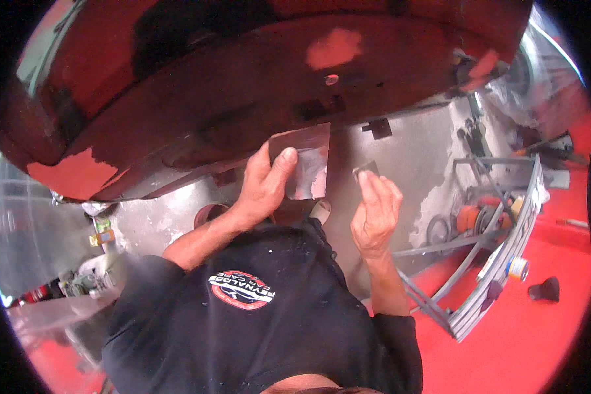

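Observation:
My left hand [269, 178] grips a flat, square, dark plate [310, 164] by its left side, thumb on top. The plate's lower part looks shiny, with a pinkish smear. To the right, apart from the plate, my right hand [376, 209] pinches a small, thin, grey flat piece [368, 171], partly hidden by the fingers. It looks like a spreader, but I cannot tell for certain. Just beyond both hands curves a dark red vehicle panel [243, 85]. Smooth salmon-pink patches mark it, one patch [335, 48] at the top and another patch [75, 172] at the left.
On the right stands a grey metal frame [463, 322] with round orange and black items [473, 218] inside it. A small can [517, 268] rests on its edge. A dark scrap [544, 290] lies on the red floor [505, 354]. Clear plastic sheeting [29, 230] hangs at the left.

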Demonstrator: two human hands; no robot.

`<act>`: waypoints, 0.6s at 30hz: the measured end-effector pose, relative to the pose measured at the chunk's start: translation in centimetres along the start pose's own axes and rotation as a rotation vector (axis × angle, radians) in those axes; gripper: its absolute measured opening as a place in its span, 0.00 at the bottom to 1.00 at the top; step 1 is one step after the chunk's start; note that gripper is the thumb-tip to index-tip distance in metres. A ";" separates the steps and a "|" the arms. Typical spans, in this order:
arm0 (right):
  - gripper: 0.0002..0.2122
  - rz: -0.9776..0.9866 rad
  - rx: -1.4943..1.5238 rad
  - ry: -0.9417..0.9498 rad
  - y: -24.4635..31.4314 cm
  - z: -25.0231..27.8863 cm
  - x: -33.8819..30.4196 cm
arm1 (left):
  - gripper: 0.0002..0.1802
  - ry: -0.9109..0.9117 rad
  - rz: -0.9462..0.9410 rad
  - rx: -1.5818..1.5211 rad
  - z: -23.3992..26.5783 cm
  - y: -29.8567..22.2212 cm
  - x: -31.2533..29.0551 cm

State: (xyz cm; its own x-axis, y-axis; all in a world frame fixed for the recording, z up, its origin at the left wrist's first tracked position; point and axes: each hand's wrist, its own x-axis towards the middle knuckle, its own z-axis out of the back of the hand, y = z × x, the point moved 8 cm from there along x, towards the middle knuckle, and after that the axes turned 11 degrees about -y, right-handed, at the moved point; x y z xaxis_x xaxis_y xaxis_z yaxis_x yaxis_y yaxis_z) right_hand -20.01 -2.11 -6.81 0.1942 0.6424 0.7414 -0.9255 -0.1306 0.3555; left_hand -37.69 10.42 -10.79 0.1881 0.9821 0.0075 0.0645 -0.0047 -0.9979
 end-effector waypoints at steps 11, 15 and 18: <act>0.20 -0.191 0.222 0.196 0.5 -6.1 -0.9 | 0.14 -0.311 -0.134 -0.167 6.0 -1.0 2.3; 0.20 -0.396 0.177 -0.054 -2.7 -6.4 6.4 | 0.16 -0.152 0.013 0.135 8.3 3.7 1.5; 0.21 -0.374 0.095 -0.163 -2.7 -7.6 11.4 | 0.20 -0.105 0.086 0.226 10.2 6.0 0.2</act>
State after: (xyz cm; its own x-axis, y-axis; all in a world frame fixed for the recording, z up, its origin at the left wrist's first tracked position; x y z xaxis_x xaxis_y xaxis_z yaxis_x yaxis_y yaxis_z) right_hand -17.74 11.36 -3.65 0.5676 0.5315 0.6287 -0.7484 0.0148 0.6631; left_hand -47.29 12.49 -17.46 0.0800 0.9941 -0.0729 -0.1699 -0.0585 -0.9837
